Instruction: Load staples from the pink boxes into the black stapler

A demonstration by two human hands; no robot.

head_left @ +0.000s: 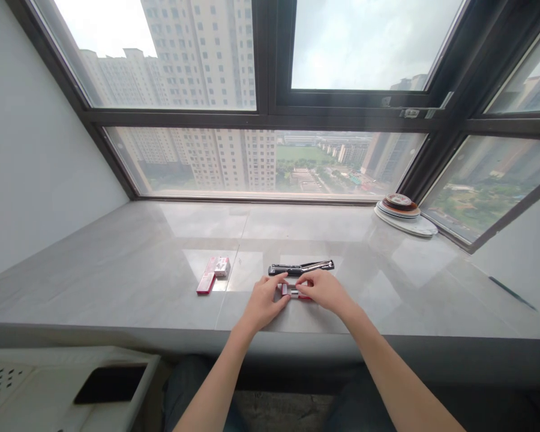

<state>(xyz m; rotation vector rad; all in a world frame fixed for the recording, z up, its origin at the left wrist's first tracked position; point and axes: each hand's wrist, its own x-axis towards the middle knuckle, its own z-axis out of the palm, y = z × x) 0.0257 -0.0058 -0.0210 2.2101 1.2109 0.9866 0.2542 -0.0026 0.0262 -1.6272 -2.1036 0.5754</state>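
My left hand point(265, 300) grips the left end of a small red-and-white staple box point(285, 290) on the ledge, thumb at the near side and fingers at the far side. A silvery strip that looks like staples point(294, 294) shows between my hands. My right hand point(321, 289) is pinched over the right part of the box, its fingertips close to the strip. What that pinch holds is too small to tell. Just beyond my fingers lies a black and silver stapler point(300, 268), lengthwise across the ledge.
To the left are a flat pink-red box point(206, 283) and a small white-and-pink box point(222, 267) touching it. Stacked plates point(402, 217) stand in the far right corner by the window. Below the ledge point(117, 288), at lower left, is a white plastic piece point(49, 372) with a dark opening.
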